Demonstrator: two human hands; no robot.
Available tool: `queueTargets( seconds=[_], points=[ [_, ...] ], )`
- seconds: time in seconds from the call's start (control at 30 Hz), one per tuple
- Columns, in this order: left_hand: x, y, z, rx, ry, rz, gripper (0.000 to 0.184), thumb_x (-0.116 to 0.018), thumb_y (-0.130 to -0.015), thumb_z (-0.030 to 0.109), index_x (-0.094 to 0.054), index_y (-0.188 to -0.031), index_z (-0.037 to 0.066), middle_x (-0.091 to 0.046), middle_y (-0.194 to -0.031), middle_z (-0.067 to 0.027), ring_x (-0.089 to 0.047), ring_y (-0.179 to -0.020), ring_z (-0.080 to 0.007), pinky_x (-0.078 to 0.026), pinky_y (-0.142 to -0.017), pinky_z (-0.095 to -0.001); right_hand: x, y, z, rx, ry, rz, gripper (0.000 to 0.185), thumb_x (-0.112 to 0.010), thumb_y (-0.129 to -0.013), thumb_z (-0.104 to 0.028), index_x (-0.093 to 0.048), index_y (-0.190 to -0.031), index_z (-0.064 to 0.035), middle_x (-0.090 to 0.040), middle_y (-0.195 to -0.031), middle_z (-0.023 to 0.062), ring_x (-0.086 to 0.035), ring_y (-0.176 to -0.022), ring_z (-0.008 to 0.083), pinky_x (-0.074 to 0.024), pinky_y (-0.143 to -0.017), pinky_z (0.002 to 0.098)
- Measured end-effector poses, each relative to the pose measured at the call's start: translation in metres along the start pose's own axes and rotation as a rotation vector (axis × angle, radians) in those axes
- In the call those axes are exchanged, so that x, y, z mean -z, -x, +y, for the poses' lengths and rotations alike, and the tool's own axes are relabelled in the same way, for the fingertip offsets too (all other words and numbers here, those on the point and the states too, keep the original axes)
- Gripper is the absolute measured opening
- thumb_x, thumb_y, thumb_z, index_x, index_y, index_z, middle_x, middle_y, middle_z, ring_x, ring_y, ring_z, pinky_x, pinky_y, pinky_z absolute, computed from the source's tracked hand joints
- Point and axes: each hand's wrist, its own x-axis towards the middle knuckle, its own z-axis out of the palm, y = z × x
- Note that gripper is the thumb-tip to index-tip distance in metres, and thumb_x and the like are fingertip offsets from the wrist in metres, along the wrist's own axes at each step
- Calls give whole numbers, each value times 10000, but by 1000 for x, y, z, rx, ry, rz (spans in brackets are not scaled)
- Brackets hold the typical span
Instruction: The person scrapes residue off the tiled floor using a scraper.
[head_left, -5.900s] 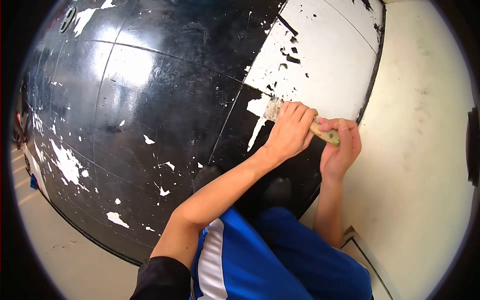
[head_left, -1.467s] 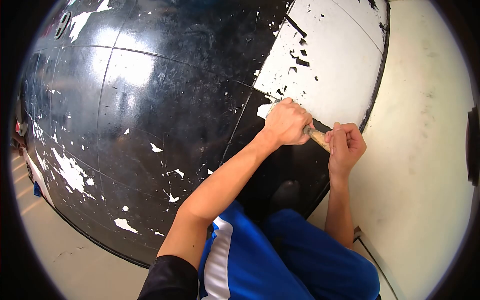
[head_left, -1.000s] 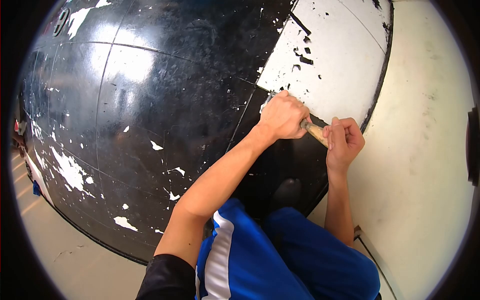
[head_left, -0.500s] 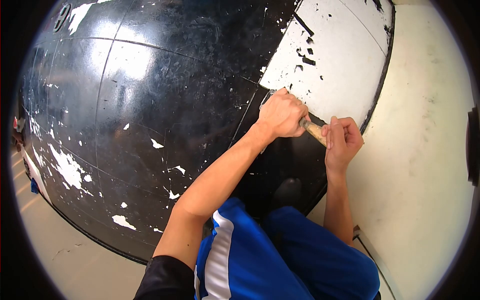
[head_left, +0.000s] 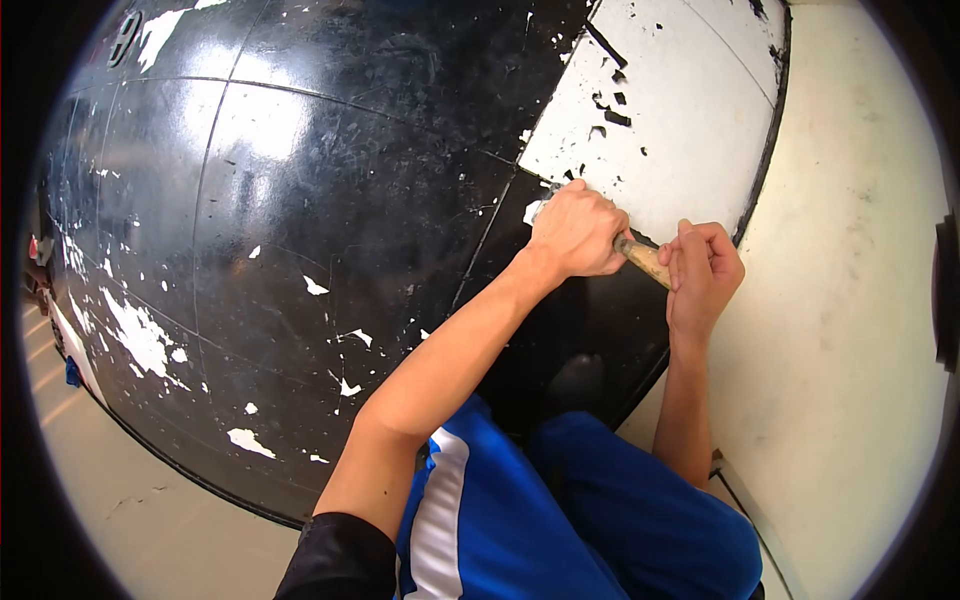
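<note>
My left hand [head_left: 580, 232] is closed around the front of a wooden-handled scraper [head_left: 645, 262], low over the glossy black surface [head_left: 400, 200]. My fingers hide most of its blade. The rear of the handle is held by my right hand [head_left: 705, 270], fingers curled round it. Just above both hands lies a bare white section [head_left: 680, 120], with black flakes [head_left: 615, 118] scattered on it. A small white patch [head_left: 535, 212] shows right beside my left hand.
Irregular white patches [head_left: 140, 335] break the black surface at left. A pale wall [head_left: 850, 250] rises close on my right. My knees in blue shorts [head_left: 640, 480] are below the hands, and light floor [head_left: 150, 490] shows at lower left.
Both hands and the scraper have shifted slightly to the right. A small white patch now shows more clearly at the left edge of my left hand.
</note>
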Motion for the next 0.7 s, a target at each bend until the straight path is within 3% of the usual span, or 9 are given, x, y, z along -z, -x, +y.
queueTargets(
  seconds=[0.3, 0.7],
  points=[
    [5, -11, 7, 112, -43, -32, 167, -708, -683, 220, -706, -615, 68, -639, -596, -181, -639, -584, -392, -556, -658, -438, -3, -25, -9, -141, -14, 66, 276, -655, -966, -69, -546, -714, -36, -364, -521, -60, -283, -450, 32, -419, -563, 267],
    [8, -17, 8, 191, -73, -135, 169, -720, -682, 239, -727, -662, 72, -664, -622, -180, -667, -641, -393, -562, -751, -444, -1, -42, -5, -213, -21, 85, 242, -653, -941, -92, -556, -727, -34, -338, -536, -65, -253, -465, 39, -437, -588, 281]
  ],
)
